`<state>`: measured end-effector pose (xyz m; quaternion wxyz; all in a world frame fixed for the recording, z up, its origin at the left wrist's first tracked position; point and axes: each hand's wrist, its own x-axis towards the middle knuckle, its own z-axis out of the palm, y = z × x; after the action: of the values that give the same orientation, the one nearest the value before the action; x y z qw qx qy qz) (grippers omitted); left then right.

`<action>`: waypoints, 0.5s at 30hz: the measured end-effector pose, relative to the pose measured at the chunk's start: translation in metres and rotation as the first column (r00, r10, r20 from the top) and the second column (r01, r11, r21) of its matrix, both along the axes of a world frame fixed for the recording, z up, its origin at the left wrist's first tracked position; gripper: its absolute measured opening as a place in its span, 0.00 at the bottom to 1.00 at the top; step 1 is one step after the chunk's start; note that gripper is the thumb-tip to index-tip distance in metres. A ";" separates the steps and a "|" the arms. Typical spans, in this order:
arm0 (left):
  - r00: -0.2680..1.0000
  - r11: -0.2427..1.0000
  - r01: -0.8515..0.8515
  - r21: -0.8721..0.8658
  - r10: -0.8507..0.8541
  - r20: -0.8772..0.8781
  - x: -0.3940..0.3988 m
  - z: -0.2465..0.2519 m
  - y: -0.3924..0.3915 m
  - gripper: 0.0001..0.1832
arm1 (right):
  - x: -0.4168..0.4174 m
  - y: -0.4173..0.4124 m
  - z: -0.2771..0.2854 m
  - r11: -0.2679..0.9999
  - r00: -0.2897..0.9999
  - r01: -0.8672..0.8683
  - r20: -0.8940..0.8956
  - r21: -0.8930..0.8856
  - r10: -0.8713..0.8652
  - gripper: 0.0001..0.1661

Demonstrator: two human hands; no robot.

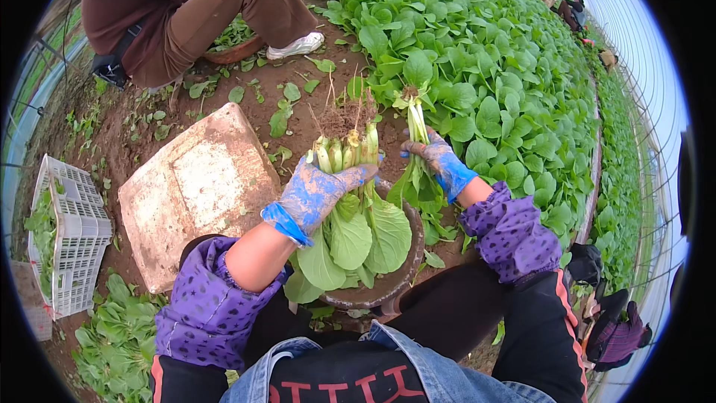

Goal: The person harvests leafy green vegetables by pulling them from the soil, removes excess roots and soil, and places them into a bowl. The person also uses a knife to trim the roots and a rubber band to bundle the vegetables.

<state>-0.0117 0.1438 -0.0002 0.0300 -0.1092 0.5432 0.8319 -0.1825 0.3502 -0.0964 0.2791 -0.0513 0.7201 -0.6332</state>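
My left hand, in a muddy blue glove, grips a bunch of leafy greens by the pale stems. Their roots point away from me and the broad leaves hang towards me, over a round basin that they partly hide. In a matching glove, my right hand is closed round a smaller bunch of greens, its root end upward and its leaves hanging below the fist. The two bunches are apart, side by side.
A dirty foam box lies left of the basin. Further left stands a white plastic crate holding greens, with picked greens on the soil nearby. A co-worker sits at the upper left. Dense growing greens fill the right side.
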 end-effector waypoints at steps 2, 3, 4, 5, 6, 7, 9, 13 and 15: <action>1.000 1.000 0.020 -0.011 -0.020 0.006 -0.008 -0.007 0.012 0.17 | 0.014 -0.012 0.027 0.981 0.998 0.045 -0.033 -0.188 -0.052 0.22; 1.000 0.993 0.021 -0.114 -0.022 -0.014 -0.012 -0.013 0.017 0.19 | 0.022 -0.021 0.038 0.968 0.998 0.042 -0.039 -0.247 -0.053 0.22; 0.999 0.993 0.027 -0.118 -0.032 -0.042 -0.012 -0.016 0.023 0.20 | 0.036 -0.033 0.055 0.944 0.994 0.098 -0.009 -0.314 -0.106 0.23; 0.997 0.991 0.028 -0.130 -0.037 -0.066 -0.012 -0.017 0.028 0.20 | 0.050 -0.047 0.068 0.911 0.988 0.149 0.030 -0.384 -0.149 0.25; 0.992 0.995 0.070 -0.077 -0.078 -0.102 -0.013 -0.018 0.037 0.21 | 0.056 -0.051 0.071 0.864 0.984 0.170 0.034 -0.474 -0.175 0.24; 0.988 0.997 0.057 -0.051 -0.064 -0.142 -0.012 -0.017 0.045 0.23 | 0.056 -0.051 0.078 0.798 0.991 0.134 0.100 -0.587 -0.093 0.23; 0.970 0.987 0.161 -0.007 -0.160 -0.184 -0.010 -0.006 0.044 0.24 | 0.071 -0.055 0.092 0.775 0.990 0.133 0.045 -0.618 -0.134 0.23; 0.957 0.956 0.177 -0.234 -0.223 -0.185 -0.011 0.002 0.043 0.24 | 0.092 -0.043 0.116 0.652 0.997 0.073 0.048 -0.754 -0.055 0.22; 0.946 0.909 0.187 -0.373 -0.269 -0.182 -0.011 0.000 0.041 0.24 | 0.094 -0.033 0.125 0.732 0.998 -0.062 -0.058 -0.679 0.030 0.35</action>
<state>-0.0230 0.1848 -0.0002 0.0446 0.0487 0.6915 0.7193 -0.0887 0.3175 0.0289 0.2410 -0.1812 0.4431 -0.8442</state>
